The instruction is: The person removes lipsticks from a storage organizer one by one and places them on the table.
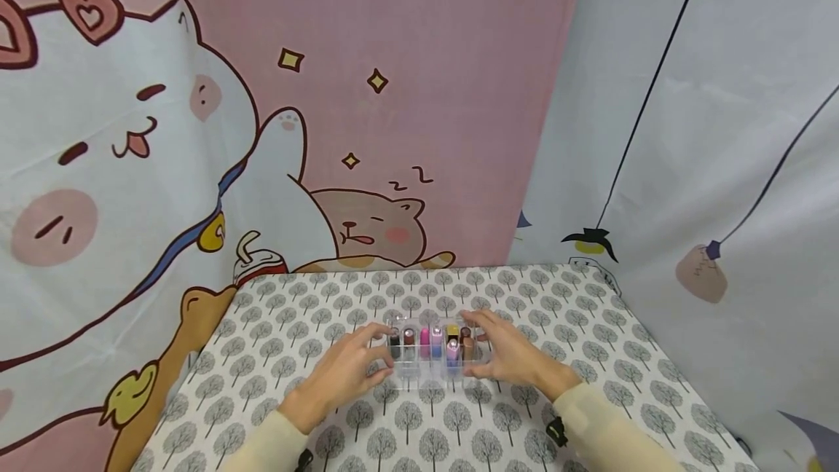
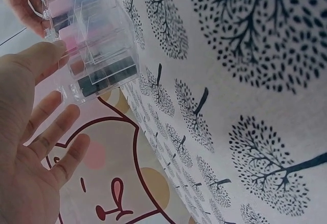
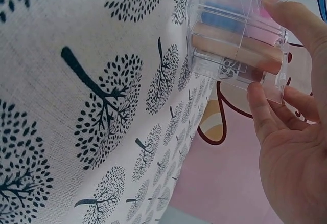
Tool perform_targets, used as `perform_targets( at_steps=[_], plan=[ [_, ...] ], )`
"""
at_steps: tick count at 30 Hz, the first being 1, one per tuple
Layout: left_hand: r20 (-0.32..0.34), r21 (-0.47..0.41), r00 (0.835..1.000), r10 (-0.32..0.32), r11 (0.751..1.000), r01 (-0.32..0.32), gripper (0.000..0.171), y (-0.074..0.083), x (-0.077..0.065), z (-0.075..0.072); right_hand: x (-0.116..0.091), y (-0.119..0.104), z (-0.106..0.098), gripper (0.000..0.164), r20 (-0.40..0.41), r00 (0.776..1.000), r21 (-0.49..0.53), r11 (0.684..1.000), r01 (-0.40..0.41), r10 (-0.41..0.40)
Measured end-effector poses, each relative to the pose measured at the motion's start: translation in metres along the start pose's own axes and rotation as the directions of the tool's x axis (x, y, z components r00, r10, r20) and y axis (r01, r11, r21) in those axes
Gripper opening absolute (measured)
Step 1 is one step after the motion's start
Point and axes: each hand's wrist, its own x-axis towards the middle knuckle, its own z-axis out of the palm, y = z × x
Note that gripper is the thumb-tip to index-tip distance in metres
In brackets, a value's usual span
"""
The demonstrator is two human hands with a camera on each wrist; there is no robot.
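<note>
A clear plastic lipstick organizer (image 1: 409, 383) sits on the patterned cloth between both hands, several lipsticks standing in its compartments. Its left end is held by my left hand (image 1: 354, 363), thumb near the front and index finger toward the back. My right hand (image 1: 507, 352) grips the opposite end with thumb and fingers. A dark tube (image 2: 110, 76) is at the left end; a tan-brown tube (image 3: 237, 50) stands at the right. Between them are a bright pink tube (image 1: 424, 341), pink-and-blue tubes (image 1: 452, 352) and a yellow-topped one (image 1: 452, 330).
A white cloth (image 1: 406, 443) printed with grey trees covers the table. Behind it hangs a pink curtain (image 1: 446, 130) with cartoon animals; a pale curtain (image 1: 655, 130) hangs along the right side.
</note>
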Motion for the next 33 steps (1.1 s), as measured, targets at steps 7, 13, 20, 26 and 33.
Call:
perform_targets(
  at_steps=[7, 13, 20, 26, 33],
  plan=[
    [0.041, 0.024, 0.998, -0.039, 0.999, 0.038, 0.011, 0.001, 0.002, -0.003, 0.001, 0.003, 0.0, 0.114, 0.0, 1.0, 0.027, 1.0, -0.005, 0.005],
    [0.001, 0.037, 0.998, -0.055, 0.998, 0.055, 0.016, 0.008, 0.008, 0.001, 0.002, 0.005, 0.001, 0.114, 0.003, 1.0, 0.02, 1.0, -0.004, 0.004],
    [-0.095, 0.031, 0.995, -0.034, 0.999, 0.037, 0.031, 0.019, 0.027, 0.009, 0.002, 0.006, 0.002, 0.113, 0.006, 1.0, 0.03, 1.0, 0.002, -0.002],
    [-0.102, 0.012, 0.995, 0.0, 1.0, 0.001, 0.034, 0.03, 0.046, 0.019, 0.003, 0.008, 0.002, 0.113, 0.011, 1.0, 0.066, 0.998, 0.001, -0.002],
    [-0.08, -0.035, 0.996, 0.035, 0.999, -0.038, 0.036, 0.041, 0.066, 0.032, 0.003, 0.01, 0.002, 0.112, 0.012, 1.0, 0.088, 0.996, 0.012, -0.013]
  ],
)
